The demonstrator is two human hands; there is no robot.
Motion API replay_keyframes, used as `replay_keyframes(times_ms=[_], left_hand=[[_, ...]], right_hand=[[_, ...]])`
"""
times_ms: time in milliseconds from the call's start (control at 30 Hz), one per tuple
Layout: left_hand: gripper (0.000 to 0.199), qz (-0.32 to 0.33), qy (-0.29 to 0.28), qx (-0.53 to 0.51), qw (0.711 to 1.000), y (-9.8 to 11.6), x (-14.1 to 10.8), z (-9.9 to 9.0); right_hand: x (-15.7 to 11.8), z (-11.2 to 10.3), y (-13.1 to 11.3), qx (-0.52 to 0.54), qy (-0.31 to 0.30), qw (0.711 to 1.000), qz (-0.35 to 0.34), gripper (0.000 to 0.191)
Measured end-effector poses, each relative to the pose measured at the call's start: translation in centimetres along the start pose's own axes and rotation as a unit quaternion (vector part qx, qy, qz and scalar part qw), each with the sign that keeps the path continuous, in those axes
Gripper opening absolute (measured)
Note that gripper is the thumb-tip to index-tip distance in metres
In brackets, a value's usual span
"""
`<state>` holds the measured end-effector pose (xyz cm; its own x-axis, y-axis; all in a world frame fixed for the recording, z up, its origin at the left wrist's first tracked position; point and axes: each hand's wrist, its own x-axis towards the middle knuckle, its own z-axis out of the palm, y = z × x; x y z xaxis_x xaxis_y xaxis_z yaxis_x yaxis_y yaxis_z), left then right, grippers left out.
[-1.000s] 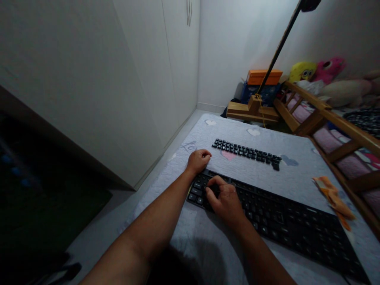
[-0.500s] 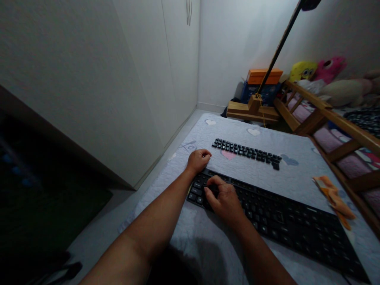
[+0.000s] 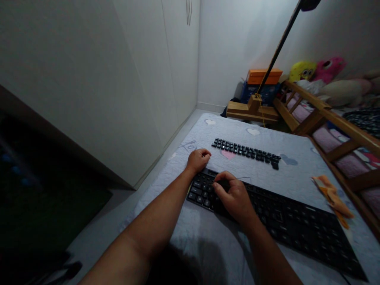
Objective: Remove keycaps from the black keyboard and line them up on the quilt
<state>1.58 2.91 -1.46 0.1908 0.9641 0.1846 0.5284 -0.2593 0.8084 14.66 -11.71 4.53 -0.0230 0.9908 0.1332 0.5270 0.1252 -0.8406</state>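
Observation:
A black keyboard [image 3: 285, 213] lies slantwise on a pale quilted cover with heart prints. Over its left part, my right hand [image 3: 233, 194] is closed in a pinch, thumb against forefinger. A thin wire [image 3: 246, 178] sticks out from these fingers; the pinched end is hidden. At the keyboard's far left corner, my left hand [image 3: 198, 160] rests with curled fingers, and whatever they may hold is hidden. Beyond both hands, loose black keycaps [image 3: 246, 151] are laid out in rows on the cover.
An orange cloth [image 3: 332, 196] lies to the right of the keyboard. A wooden bed rail [image 3: 341, 118] runs along the right side. Past the cover's far edge stands a wooden base [image 3: 252, 109] with a pole. A white wardrobe [image 3: 142, 79] fills the left.
My right hand has shifted right and slightly up over the keyboard, uncovering more of the left-hand keys. The thin wire has moved with it. My left hand stays where it was.

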Motion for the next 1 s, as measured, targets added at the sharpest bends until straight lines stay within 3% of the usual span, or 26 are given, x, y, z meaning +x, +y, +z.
replay_keyframes(times_ms=[200,367,500,700,1000], left_hand=[[0.024,0.001,0.001,0.005,1.000,-0.4,0.1,0.1],[0.025,0.007,-0.001,0.008,1.000,-0.6,0.2,0.1],[0.026,0.009,-0.001,0.013,1.000,-0.7,0.2,0.0],[0.029,0.006,-0.003,0.009,1.000,-0.7,0.2,-0.1],[0.030,0.007,0.000,0.009,1.000,-0.8,0.3,-0.3]], right_hand=[[-1.2,-5.7,0.5,0.010,0.024,0.999,0.043,0.010],[-3.9,-11.5,3.6,-0.056,0.044,0.994,0.087,0.019],[-6.1,-14.6,6.3,-0.129,0.041,0.982,0.131,0.022],[-8.0,-15.8,8.2,-0.111,0.018,0.982,0.152,0.021],[-8.4,-15.2,8.0,-0.150,-0.005,0.980,0.128,0.015]])
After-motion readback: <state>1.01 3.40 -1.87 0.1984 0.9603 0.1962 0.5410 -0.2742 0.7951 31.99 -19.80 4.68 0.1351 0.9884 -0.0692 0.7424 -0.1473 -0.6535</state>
